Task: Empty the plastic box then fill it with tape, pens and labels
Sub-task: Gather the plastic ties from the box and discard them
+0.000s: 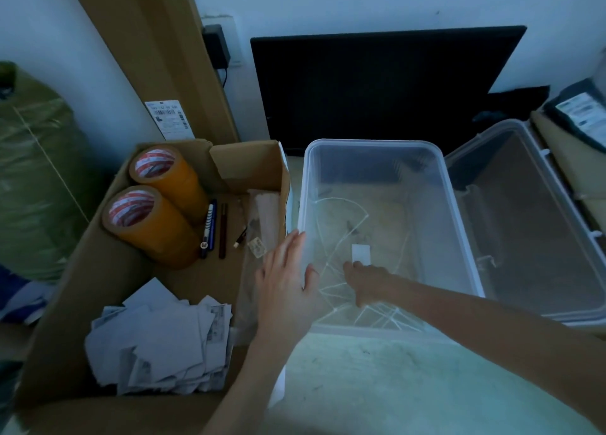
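The plastic box point(377, 159) was clear and colourless, with white cable ties point(331, 264) inside. The two tape rolls point(154, 205) were amber-brown (their cores striped red and white). The cardboard box point(98, 287) was brown, the labels point(164, 346) pale grey-white.

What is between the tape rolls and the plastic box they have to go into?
The cardboard box's right wall stands between the tape rolls and the plastic box. Inside, white cable ties remain, with the right hand among them and the left hand on the rim.
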A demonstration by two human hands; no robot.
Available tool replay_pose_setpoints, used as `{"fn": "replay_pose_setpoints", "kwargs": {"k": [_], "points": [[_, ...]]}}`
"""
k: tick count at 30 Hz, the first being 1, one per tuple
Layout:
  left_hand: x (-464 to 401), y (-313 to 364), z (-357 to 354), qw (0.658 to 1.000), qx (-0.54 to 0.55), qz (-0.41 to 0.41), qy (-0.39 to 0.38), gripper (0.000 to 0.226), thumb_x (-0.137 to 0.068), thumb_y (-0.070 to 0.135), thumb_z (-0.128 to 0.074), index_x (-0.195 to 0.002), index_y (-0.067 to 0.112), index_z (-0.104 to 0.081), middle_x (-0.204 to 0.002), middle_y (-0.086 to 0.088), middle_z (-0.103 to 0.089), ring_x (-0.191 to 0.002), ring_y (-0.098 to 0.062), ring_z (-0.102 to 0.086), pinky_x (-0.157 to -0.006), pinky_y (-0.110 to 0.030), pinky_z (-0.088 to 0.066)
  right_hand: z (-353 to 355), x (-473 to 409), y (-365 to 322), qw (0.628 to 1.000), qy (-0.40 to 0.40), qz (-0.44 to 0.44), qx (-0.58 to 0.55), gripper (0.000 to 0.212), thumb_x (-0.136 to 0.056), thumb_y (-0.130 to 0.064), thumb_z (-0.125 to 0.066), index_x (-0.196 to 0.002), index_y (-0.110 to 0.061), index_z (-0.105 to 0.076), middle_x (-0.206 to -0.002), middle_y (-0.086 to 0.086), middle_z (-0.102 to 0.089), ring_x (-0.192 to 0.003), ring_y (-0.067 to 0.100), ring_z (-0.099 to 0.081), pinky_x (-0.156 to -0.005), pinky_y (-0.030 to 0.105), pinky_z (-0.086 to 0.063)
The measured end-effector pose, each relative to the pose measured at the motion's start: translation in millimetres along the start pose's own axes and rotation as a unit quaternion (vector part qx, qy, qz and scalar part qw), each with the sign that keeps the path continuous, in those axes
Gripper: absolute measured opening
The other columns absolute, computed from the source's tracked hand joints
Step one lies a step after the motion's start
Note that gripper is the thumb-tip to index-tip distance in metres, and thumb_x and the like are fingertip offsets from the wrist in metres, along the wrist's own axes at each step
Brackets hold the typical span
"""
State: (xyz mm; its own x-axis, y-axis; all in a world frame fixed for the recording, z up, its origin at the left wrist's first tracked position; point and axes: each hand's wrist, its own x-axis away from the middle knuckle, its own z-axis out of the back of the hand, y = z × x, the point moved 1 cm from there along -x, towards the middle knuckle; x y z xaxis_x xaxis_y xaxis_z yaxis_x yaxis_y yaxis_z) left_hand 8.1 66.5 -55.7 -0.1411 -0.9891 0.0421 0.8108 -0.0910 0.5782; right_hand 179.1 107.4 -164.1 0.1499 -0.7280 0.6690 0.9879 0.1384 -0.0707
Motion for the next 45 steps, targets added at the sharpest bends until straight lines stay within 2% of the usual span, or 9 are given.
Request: {"fn": "replay_pose_setpoints", "kwargs": {"k": [3, 8, 11, 13, 16, 18, 27, 35, 45], "points": [[0.0, -0.1, 0.4, 1.0, 0.002, -0.002, 0.0, 0.053, -0.1, 0.031, -0.039, -0.149, 0.033, -0.02, -0.155, 0.018, -0.018, -0.142, -0.005, -0.012, -0.114, -0.03, -0.011, 2.5, 0.8, 4.9, 1.0, 0.018, 0.006, -0.022, 0.053, -0.086, -0.006, -0.059, -0.132, -0.005, -0.033, -0.123, 0.017, -0.052, -0.107, 0.033, -0.059, -0.076, 0.035, -0.045], [-0.2, -2.0, 0.1, 1.0, 0.005, -0.01, 0.003, 0.051, -0.1, 0.031, -0.038, -0.148, 0.034, -0.022, -0.155, 0.018, -0.02, -0.142, -0.003, -0.014, -0.113, -0.029, -0.012, 13.2, 1.8, 11.2, 0.989, 0.033, -0.002, -0.142, 0.07, -0.087, -0.008, -0.061, -0.142, -0.003, -0.017, -0.121, 0.023, -0.049, -0.102, 0.032, -0.058, -0.066, 0.027, -0.037], [-0.2, -3.5, -0.6, 1.0, 0.009, -0.01, 0.004, 0.051, -0.1, 0.031, -0.038, -0.148, 0.034, -0.023, -0.155, 0.019, -0.019, -0.142, -0.003, -0.013, -0.113, -0.028, -0.011, 26.5, -0.2, 12.4, 0.955, 0.074, -0.024, -0.285, 0.08, -0.086, -0.003, -0.06, -0.148, -0.004, -0.008, -0.111, 0.027, -0.055, -0.058, 0.014, -0.058, -0.049, 0.023, -0.041], [0.1, -3.4, -1.1, 1.0, 0.011, -0.011, 0.009, 0.051, -0.1, 0.03, -0.039, -0.148, 0.034, -0.023, -0.155, 0.019, -0.02, -0.142, -0.003, -0.013, -0.113, -0.027, -0.01, 35.7, 1.3, 16.0, 0.922, 0.085, -0.046, -0.374, 0.058, -0.089, 0.001, -0.056, -0.139, -0.003, -0.028, -0.086, 0.022, -0.06, -0.034, 0.004, -0.051, -0.037, 0.018, -0.041], [0.5, -3.0, -1.5, 1.0, 0.02, -0.011, 0.015, 0.05, -0.1, 0.03, -0.04, -0.147, 0.034, -0.024, -0.154, 0.019, -0.021, -0.142, -0.004, -0.014, -0.113, -0.029, -0.012, 46.0, 11.8, 23.1, 0.888, 0.109, -0.064, -0.442, 0.005, -0.093, -0.003, -0.052, -0.088, -0.004, -0.052, -0.062, 0.007, -0.052, -0.044, 0.012, -0.052, -0.042, 0.021, -0.046], [1.0, -2.6, -1.2, 0.999, 0.029, -0.013, 0.018, 0.05, -0.1, 0.029, -0.041, -0.147, 0.034, -0.025, -0.154, 0.018, -0.023, -0.141, -0.004, -0.015, -0.113, -0.03, -0.014, 48.5, 18.7, 28.0, 0.854, 0.128, -0.061, -0.501, 0.025, -0.095, -0.004, -0.051, -0.071, -0.009, -0.045, -0.059, 0.008, -0.046, -0.047, 0.016, -0.048, -0.043, 0.025, -0.042], [-6.9, -0.1, 8.2, 0.991, 0.099, -0.063, 0.067, 0.048, -0.098, 0.021, -0.047, -0.144, 0.025, -0.036, -0.149, 0.008, -0.035, -0.138, -0.01, -0.025, -0.115, -0.039, -0.023, 67.2, 87.2, 43.7, 0.737, 0.22, 0.025, -0.638, 0.019, -0.098, -0.008, -0.049, -0.09, 0.004, -0.061, -0.078, 0.013, -0.056, -0.06, 0.018, -0.051, -0.06, 0.03, -0.044], [-59.3, 34.1, 48.2, 0.972, 0.014, -0.206, 0.111, 0.052, -0.096, 0.019, -0.052, -0.144, 0.024, -0.036, -0.15, 0.006, -0.034, -0.137, -0.013, -0.027, -0.106, -0.026, -0.016, 83.5, 130.3, 43.3, 0.703, 0.241, 0.13, -0.656, 0.025, -0.102, -0.009, -0.038, -0.078, -0.006, -0.046, -0.064, 0.008, -0.044, -0.056, 0.02, -0.044, -0.054, 0.026, -0.043], [-90.6, 70.0, 55.7, 0.91, -0.16, -0.383, 0.003, 0.05, -0.095, 0.036, -0.052, -0.143, 0.037, -0.035, -0.153, 0.01, -0.031, -0.142, -0.01, -0.02, -0.113, -0.036, -0.01, 79.1, 136.8, 45.8, 0.789, 0.252, 0.161, -0.537, 0.029, -0.103, -0.021, -0.038, -0.075, -0.014, -0.042, -0.06, -0.002, -0.03, -0.049, 0.008, -0.028, -0.047, 0.024, -0.026]]}}
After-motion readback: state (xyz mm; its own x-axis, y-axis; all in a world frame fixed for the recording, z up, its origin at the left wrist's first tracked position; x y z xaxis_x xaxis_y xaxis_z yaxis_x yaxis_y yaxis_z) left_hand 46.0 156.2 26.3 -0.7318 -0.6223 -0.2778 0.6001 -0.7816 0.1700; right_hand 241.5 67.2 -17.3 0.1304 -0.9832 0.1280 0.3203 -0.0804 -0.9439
